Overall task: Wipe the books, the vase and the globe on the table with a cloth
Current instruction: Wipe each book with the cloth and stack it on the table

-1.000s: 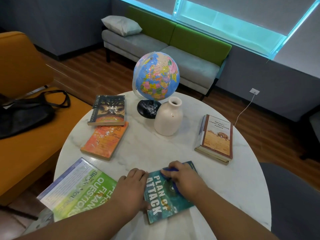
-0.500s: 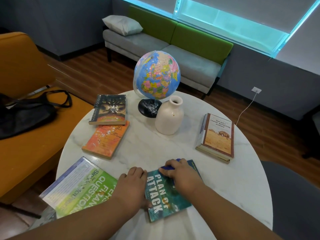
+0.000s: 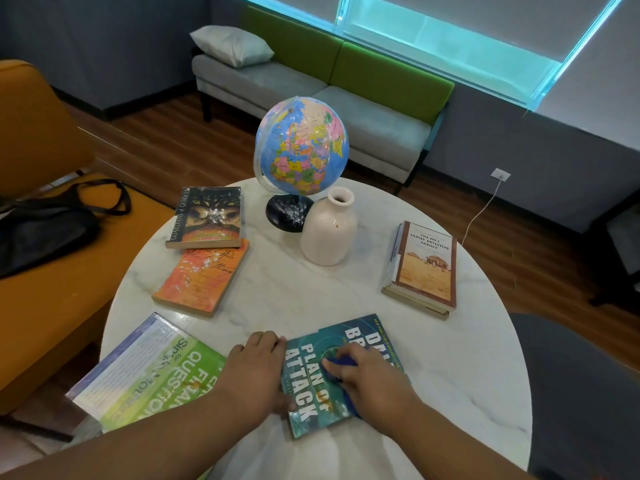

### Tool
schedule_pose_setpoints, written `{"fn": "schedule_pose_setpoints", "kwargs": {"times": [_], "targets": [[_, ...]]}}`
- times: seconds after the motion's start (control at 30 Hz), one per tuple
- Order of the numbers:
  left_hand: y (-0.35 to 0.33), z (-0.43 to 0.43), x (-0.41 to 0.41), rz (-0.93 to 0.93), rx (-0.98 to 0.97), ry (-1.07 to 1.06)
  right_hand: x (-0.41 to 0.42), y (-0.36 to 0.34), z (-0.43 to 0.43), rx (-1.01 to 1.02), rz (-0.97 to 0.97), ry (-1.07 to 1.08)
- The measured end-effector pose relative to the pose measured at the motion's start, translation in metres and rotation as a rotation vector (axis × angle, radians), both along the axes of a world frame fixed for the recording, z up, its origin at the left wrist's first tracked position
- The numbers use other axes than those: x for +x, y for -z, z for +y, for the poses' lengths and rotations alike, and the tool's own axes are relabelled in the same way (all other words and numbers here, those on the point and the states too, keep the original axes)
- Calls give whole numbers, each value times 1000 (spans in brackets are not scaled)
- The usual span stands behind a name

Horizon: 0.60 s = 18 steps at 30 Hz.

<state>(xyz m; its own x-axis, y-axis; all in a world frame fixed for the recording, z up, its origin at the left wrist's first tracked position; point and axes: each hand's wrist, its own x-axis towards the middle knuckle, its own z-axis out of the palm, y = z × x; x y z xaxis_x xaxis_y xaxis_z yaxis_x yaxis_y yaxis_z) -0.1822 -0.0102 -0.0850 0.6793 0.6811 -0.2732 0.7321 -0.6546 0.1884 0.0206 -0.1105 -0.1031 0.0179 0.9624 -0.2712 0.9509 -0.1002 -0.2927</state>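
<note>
Books lie spread over a round white marble table (image 3: 450, 375), and the one being wiped is the teal book (image 3: 304, 379) at the near edge, titled "Plan of Attack". The right hand (image 3: 367, 379) rests on its cover with fingers curled over a blue cloth (image 3: 341, 362), pressing it to the middle of the cover. The left hand (image 3: 256, 372) sits at the book's left edge, fingers bent down against that edge and thumb on the cover's near left corner, holding it in place.

Toward the far edge the globe (image 3: 301, 145) stands on a black base, and the cream vase (image 3: 329, 230) stands upright just in front of it on the right, hiding part of the base. Along the left edge a dark book (image 3: 207, 218) lies touching an orange book (image 3: 202, 277). A large green book (image 3: 152, 372) juts over the near left edge, just beside the left hand. At the right edge a brown-bordered book (image 3: 424, 265) tops a small stack.

Around the table there is a wooden floor (image 3: 166, 147). A grey sofa (image 3: 346, 109) with a green back and a pale pillow (image 3: 232, 45) runs under a bright window (image 3: 450, 39). To the left, a black bag (image 3: 41, 230) lies on an orange seat (image 3: 41, 306). A dark grey chair (image 3: 581, 393) sits by the right edge, and a white cable (image 3: 481, 209) hangs from a wall socket (image 3: 500, 174).
</note>
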Motion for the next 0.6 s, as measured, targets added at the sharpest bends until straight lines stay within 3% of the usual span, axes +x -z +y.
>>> {"fn": "schedule_pose_setpoints", "kwargs": {"times": [0.07,0.2,0.37,0.5,0.6], "targets": [[0,0,0,-5,-7,-1,9,0,-6,72,14,13],[0,0,0,3,1,4,11,-6,-5,25,-63,207],[-1,0,0,8,-2,12,-6,-13,-18,-19,-33,-35],[-2,1,1,17,6,16,18,-8,-18,31,-36,199],[-2,1,3,31,15,20,4,-9,-19,17,-9,240]]}}
